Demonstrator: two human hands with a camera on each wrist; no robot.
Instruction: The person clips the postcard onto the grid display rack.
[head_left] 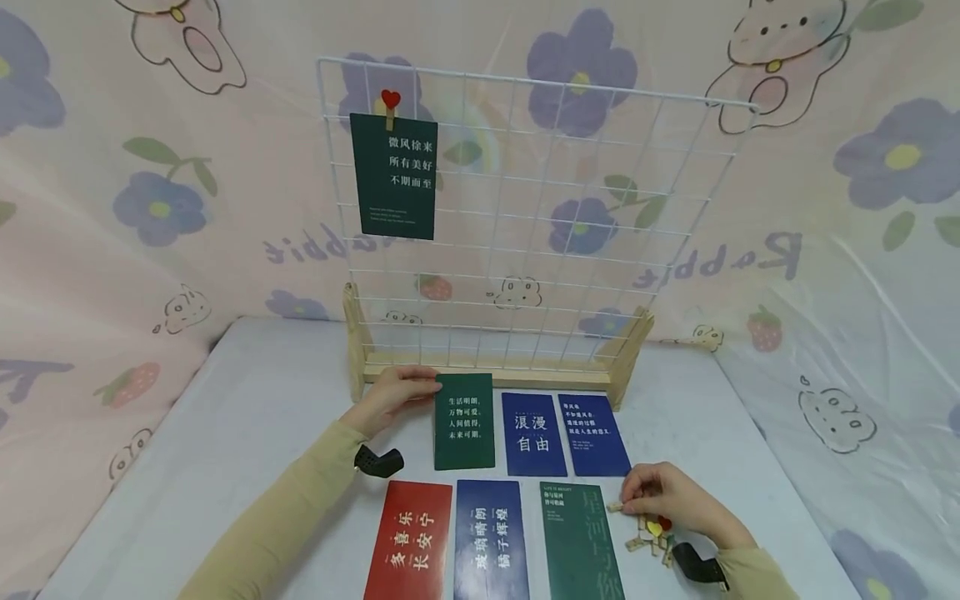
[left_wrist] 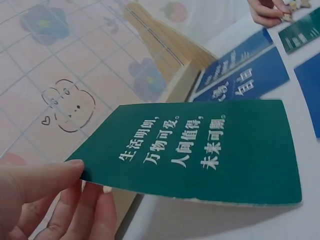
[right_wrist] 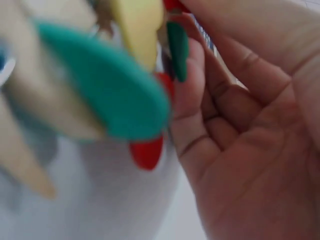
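My left hand (head_left: 393,396) pinches a green card (head_left: 465,421) with white writing by its corner. In the left wrist view the card (left_wrist: 200,150) is tilted up off the table, with thumb on top and fingers beneath. My right hand (head_left: 678,500) pinches a small wooden clothespin (head_left: 615,506) between thumb and fingers. Beside that hand lies a pile of small clothespins (head_left: 651,537) with coloured hearts. Close up, a blurred green heart (right_wrist: 105,85) and a yellow one (right_wrist: 140,30) show in the right wrist view.
Behind stands a white wire grid (head_left: 525,81) on a wooden base (head_left: 540,381). At its upper left hangs a dark green card (head_left: 397,200) under a red-heart clothespin (head_left: 391,100). Blue cards (head_left: 534,454), a red card (head_left: 408,542) and a green card (head_left: 581,550) lie on the white table (head_left: 255,375).
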